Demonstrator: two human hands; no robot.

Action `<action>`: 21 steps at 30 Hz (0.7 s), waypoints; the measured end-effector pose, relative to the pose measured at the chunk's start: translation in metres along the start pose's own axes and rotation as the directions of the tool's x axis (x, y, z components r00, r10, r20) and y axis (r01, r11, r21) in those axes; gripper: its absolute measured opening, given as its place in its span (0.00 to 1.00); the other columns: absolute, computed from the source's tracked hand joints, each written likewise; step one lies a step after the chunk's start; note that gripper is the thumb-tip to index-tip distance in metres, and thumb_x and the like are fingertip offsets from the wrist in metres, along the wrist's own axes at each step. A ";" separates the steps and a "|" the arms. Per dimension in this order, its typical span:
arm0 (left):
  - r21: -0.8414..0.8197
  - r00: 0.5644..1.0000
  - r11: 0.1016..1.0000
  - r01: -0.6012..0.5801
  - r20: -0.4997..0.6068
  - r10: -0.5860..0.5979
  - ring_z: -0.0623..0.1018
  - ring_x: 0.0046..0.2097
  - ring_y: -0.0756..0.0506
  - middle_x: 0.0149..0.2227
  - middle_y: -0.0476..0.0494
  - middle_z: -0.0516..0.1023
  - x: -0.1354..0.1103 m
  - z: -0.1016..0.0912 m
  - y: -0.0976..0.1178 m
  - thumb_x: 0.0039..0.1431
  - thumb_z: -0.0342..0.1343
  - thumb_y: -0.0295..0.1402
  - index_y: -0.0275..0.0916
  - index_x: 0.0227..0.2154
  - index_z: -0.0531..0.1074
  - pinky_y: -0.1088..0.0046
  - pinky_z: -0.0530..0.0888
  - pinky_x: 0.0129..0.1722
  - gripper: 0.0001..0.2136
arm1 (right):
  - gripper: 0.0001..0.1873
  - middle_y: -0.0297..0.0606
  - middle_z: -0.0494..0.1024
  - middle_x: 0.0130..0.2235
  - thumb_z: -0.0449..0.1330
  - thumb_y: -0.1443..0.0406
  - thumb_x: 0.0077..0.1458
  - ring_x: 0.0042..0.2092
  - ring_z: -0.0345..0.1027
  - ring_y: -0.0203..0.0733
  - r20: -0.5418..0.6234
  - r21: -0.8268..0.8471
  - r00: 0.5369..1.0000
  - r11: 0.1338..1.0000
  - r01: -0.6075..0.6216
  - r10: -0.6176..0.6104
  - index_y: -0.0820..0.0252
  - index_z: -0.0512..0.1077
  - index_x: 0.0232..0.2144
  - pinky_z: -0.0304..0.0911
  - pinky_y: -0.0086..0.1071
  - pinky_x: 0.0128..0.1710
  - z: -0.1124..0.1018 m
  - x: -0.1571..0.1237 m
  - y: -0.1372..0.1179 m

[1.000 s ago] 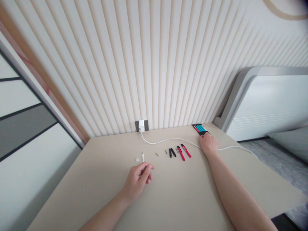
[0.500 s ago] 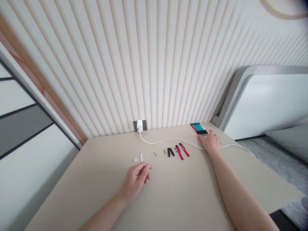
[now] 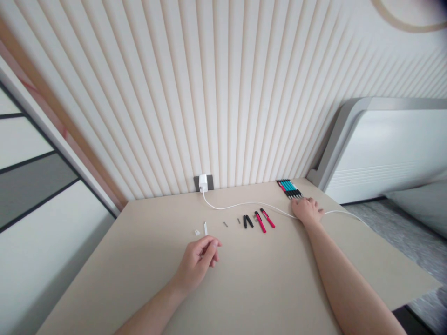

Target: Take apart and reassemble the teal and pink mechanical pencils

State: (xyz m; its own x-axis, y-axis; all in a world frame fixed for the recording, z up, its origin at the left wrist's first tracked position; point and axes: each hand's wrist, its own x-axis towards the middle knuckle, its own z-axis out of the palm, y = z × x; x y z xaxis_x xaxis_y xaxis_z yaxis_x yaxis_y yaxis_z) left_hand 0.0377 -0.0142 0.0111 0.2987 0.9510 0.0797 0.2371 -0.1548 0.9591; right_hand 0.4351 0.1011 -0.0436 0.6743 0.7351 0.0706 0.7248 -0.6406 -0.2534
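Note:
My right hand [image 3: 308,209] lies palm down at the right of the table, its fingers spread just below the tips of a tidy row of pens [image 3: 289,188]. The row has teal and black pens with some red at its left; nothing shows in my fingers. My left hand [image 3: 199,258] rests with its fingers loosely curled and the thumb against them, and no object shows there. Just beyond it lie thin white sticks [image 3: 206,228] and small white pieces [image 3: 197,232]. Two black pen grips [image 3: 245,221] and two red pen barrels [image 3: 260,222] lie between my hands.
Two small thin grey parts [image 3: 225,224] lie near the black grips. A white charger [image 3: 203,183] sits in the wall socket, and its cable [image 3: 240,204] crosses the table, passing at my right hand. A ribbed wall stands behind, a bed headboard [image 3: 391,149] at right.
My right hand has drawn back slightly toward me, away from the row of pens, and its fingers have come lower. My left hand stays where it was.

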 end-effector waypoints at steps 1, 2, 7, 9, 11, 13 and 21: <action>0.001 1.000 1.000 -0.002 0.002 0.002 0.72 0.23 0.51 0.22 0.49 0.72 0.000 0.000 0.000 0.63 0.51 0.45 0.36 0.33 0.74 0.78 0.68 0.24 0.17 | 0.30 0.60 0.66 0.57 0.45 0.54 0.61 0.60 0.55 0.62 0.004 0.001 1.000 1.000 0.004 -0.004 0.70 0.70 0.53 0.46 0.60 0.57 0.000 0.000 0.000; 0.004 1.000 1.000 -0.005 0.005 0.005 0.72 0.23 0.51 0.22 0.49 0.72 0.000 0.000 -0.001 0.63 0.50 0.45 0.36 0.33 0.74 0.78 0.68 0.24 0.17 | 0.30 0.61 0.66 0.57 0.45 0.54 0.61 0.61 0.54 0.61 0.007 0.001 1.000 1.000 0.007 -0.007 0.70 0.70 0.54 0.45 0.60 0.58 0.001 0.001 0.000; 0.017 1.000 1.000 -0.017 0.018 0.017 0.72 0.23 0.51 0.22 0.49 0.72 0.001 -0.001 -0.005 0.64 0.50 0.44 0.36 0.34 0.74 0.78 0.68 0.24 0.17 | 0.30 0.61 0.65 0.58 0.44 0.54 0.62 0.62 0.53 0.60 0.014 -0.001 1.000 1.000 0.015 -0.015 0.71 0.68 0.56 0.41 0.62 0.59 0.001 0.001 -0.001; 0.018 1.000 1.000 -0.018 0.021 0.017 0.72 0.24 0.51 0.22 0.49 0.72 0.001 -0.001 -0.005 0.65 0.49 0.44 0.36 0.34 0.74 0.78 0.68 0.24 0.17 | 0.32 0.61 0.65 0.58 0.42 0.53 0.62 0.62 0.52 0.59 0.014 -0.002 1.000 1.000 0.013 -0.013 0.72 0.67 0.56 0.39 0.63 0.60 0.001 0.001 -0.002; 0.016 1.000 1.000 -0.018 0.022 0.017 0.72 0.23 0.51 0.22 0.49 0.72 0.001 -0.001 -0.005 0.65 0.49 0.44 0.35 0.34 0.74 0.78 0.68 0.24 0.17 | 0.35 0.62 0.64 0.59 0.42 0.50 0.62 0.62 0.52 0.59 0.016 -0.003 1.000 1.000 0.016 -0.016 0.73 0.67 0.56 0.37 0.63 0.60 0.002 0.000 -0.003; 0.013 1.000 1.000 -0.016 0.021 0.016 0.72 0.23 0.51 0.22 0.49 0.72 0.001 -0.001 -0.005 0.64 0.50 0.45 0.35 0.34 0.74 0.78 0.68 0.24 0.17 | 0.40 0.63 0.63 0.60 0.43 0.46 0.60 0.62 0.51 0.60 0.025 -0.009 0.999 1.000 0.028 -0.028 0.75 0.66 0.56 0.36 0.63 0.61 0.002 -0.001 -0.005; -0.001 1.000 1.000 0.003 0.021 -0.003 0.72 0.24 0.51 0.22 0.49 0.72 0.000 -0.001 -0.004 0.64 0.50 0.46 0.35 0.34 0.74 0.78 0.68 0.24 0.17 | 0.42 0.66 0.48 0.66 0.41 0.48 0.61 0.68 0.37 0.61 0.068 -0.026 0.998 1.000 0.009 -0.007 0.80 0.55 0.63 0.29 0.66 0.61 0.007 -0.002 -0.014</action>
State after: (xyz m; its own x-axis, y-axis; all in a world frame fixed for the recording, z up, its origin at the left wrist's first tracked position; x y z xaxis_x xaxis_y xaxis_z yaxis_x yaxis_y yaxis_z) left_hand 0.0361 -0.0131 0.0074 0.3176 0.9455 0.0713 0.2367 -0.1519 0.9596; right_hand 0.4223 0.1101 -0.0469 0.6578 0.7532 0.0068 0.7344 -0.6393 -0.2277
